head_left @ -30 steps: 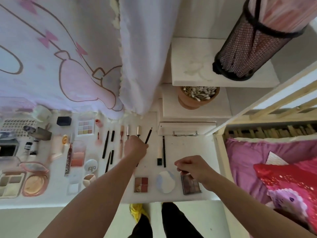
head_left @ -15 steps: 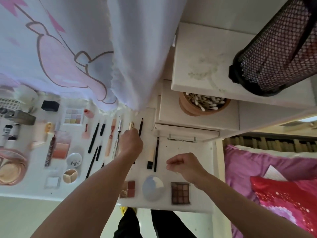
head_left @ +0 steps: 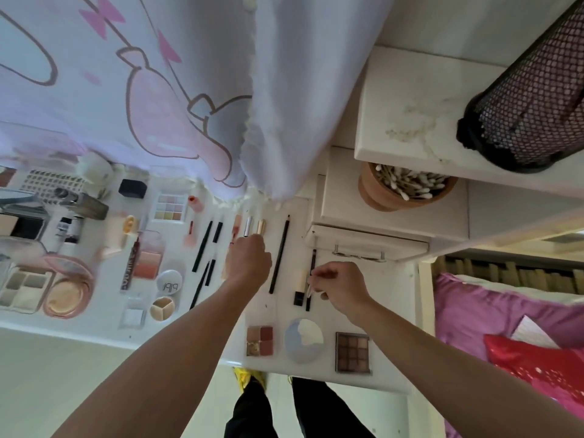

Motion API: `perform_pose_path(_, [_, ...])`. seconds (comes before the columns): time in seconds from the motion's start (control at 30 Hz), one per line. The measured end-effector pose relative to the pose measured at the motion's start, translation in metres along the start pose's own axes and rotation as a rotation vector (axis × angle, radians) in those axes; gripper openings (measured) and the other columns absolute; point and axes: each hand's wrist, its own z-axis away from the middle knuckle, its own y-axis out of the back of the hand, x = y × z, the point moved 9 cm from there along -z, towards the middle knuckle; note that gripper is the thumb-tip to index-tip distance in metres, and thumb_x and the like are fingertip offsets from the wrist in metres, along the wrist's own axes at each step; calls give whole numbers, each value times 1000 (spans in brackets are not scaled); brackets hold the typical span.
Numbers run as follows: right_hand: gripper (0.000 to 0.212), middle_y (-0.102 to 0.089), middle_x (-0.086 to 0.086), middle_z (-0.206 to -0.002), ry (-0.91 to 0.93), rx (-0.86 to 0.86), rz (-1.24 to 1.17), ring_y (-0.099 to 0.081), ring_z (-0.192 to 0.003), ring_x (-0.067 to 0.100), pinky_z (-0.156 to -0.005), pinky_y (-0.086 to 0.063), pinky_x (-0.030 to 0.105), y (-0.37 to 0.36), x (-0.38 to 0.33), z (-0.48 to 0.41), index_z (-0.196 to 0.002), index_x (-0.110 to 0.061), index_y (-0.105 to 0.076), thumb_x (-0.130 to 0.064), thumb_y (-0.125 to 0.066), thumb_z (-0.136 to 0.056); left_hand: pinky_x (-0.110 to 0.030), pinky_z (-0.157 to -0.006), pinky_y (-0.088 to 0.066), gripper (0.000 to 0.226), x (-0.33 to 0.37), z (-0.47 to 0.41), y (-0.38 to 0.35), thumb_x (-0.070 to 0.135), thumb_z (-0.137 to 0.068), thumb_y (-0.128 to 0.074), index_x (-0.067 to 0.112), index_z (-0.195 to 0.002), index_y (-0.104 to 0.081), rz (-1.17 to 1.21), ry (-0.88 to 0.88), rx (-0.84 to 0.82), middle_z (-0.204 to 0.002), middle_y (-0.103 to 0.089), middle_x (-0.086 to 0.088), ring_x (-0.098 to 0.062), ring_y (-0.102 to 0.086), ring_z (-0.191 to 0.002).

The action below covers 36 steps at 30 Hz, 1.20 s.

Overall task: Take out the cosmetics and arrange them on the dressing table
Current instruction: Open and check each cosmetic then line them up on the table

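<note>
- The white dressing table [head_left: 94, 327] runs across the middle of the frame, and cosmetics are laid out over most of it in rough rows.
- The left hand [head_left: 249, 260] sits mid-frame, knuckles up and curled into a fist. It's right below the silver tube [head_left: 248, 225] and the gold tube [head_left: 261, 226]. Honestly can't tell if there's anything inside the fist, since the fingers hide it.
- The black pencil [head_left: 279, 254] lies flat just right of that hand, not touching it.
- The right hand [head_left: 338, 286] is a bit lower and further right. Thumb and forefinger pinch what looks like a small pale stick [head_left: 309, 289], but it's too blurry to be sure what it is.
- The pinch is right over the thin black liner [head_left: 312, 279], with the beige tube with a black cap [head_left: 300, 289] beside it.
- Along the near edge, lower centre, three items sit in a line: the red quad palette [head_left: 259, 340], the round blue-white compact [head_left: 304, 339] and the brown eyeshadow palette [head_left: 352, 352].
- Further left are the pastel palette [head_left: 170, 207] and a round white compact [head_left: 169, 281], among other bits.
- At upper right there's a terracotta pot of cotton swabs [head_left: 404, 188] on a shelf and a black mesh holder [head_left: 531, 105] above it.
- A cartoon-print curtain [head_left: 142, 90] fills the upper left, and pink bedding [head_left: 505, 311] is at the right edge.
</note>
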Motion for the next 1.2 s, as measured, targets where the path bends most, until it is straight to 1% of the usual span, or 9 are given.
perform_pose_path(0.07, [14,-72,5,-76,29,16,51,-69,-69,21,-72,-60,37,-15,-7,-10,-77,-19,-69,-8,-77,-81,-30,-60,-48,8,-9,8,11,13,-86,-60,11,-88,-68,4,4,22,-86,-68,-6,-19,-59,-70])
perform_pose_path(0.17, [15,-73,5,-78,93,32,164,-71,-76,24,-78,-60,45,-37,-19,-25,-75,-21,-68,-12,-74,-84,-31,-70,-51,15,-27,18,29,21,-85,-63,17,-97,-71,34,1,73,-93,-71,-2,-22,-64,-83])
perform_pose_path(0.23, [2,-73,5,-85,132,68,215,-70,-82,23,-81,-59,43,-44,-28,-33,-86,-15,-71,-14,-73,-85,-32,-76,-52,18,-38,25,38,24,-86,-64,20,-101,-71,47,7,98,-98,-72,0,-21,-65,-87])
perform_pose_path(0.27, [5,-72,4,-86,147,88,239,-69,-83,22,-82,-58,40,-49,-34,-36,-89,-12,-71,-15,-72,-85,-31,-77,-52,18,-46,29,42,24,-86,-64,21,-103,-71,51,16,108,-99,-72,1,-21,-66,-88])
perform_pose_path(0.43, [12,-63,-1,-76,205,122,356,-58,-75,17,-68,-41,25,-66,-57,-50,-82,-9,-69,-19,-70,-88,-33,-83,-50,20,-76,42,52,25,-88,-65,21,-107,-70,63,42,133,-105,-73,1,-20,-67,-95])
perform_pose_path(0.67, [14,-65,1,-77,228,167,426,-60,-75,17,-70,-42,25,-79,-64,-66,-83,-11,-69,-23,-71,-88,-30,-82,-48,21,-91,51,53,27,-88,-66,22,-107,-71,72,30,169,-103,-73,3,-16,-67,-92])
perform_pose_path(0.93, [14,-67,3,-84,196,167,465,-60,-80,19,-72,-46,28,-79,-52,-62,-84,-11,-69,-24,-72,-87,-35,-85,-53,20,-93,57,52,29,-87,-67,25,-106,-70,66,18,127,-103,-73,5,-15,-67,-91])
perform_pose_path(1.1, [12,-65,-1,-77,261,175,423,-62,-75,17,-62,-39,23,-56,-48,-28,-82,-13,-70,-23,-68,-89,-30,-81,-50,20,-85,60,59,29,-88,-66,26,-107,-68,55,-16,109,-103,-72,7,-14,-67,-90])
perform_pose_path(1.2, [15,-66,-1,-76,186,208,520,-64,-77,19,-66,-44,27,-31,-26,-11,-80,-14,-71,-25,-67,-89,-32,-81,-51,21,-79,62,59,28,-88,-65,25,-109,-68,60,-40,80,-100,-72,4,-16,-68,-89])
